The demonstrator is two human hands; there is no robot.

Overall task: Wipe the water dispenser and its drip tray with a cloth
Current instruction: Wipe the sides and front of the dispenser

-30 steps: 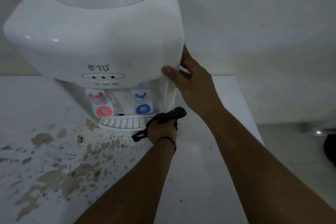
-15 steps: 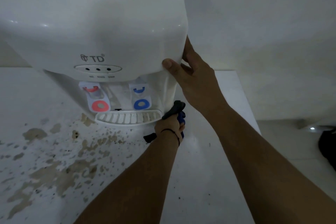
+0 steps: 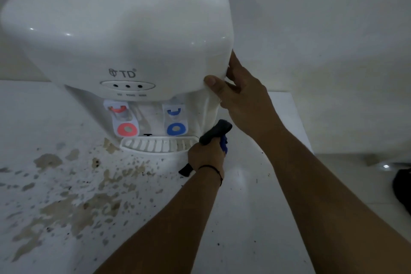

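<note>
At frame centre, the white water dispenser was gripped at its right corner by the right hand, apparently for steadying, while a dark cloth was clenched in the left hand beside the drip tray on the stained surface.

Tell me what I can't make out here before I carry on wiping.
- Head view: what the left hand grips; a dark and blue thing, mostly hidden by the fist.
- Right hand fingers, behind the water dispenser corner.
- Labels under the three lights: blurred.
- Dispenser top: cut off by the frame edge.
</note>
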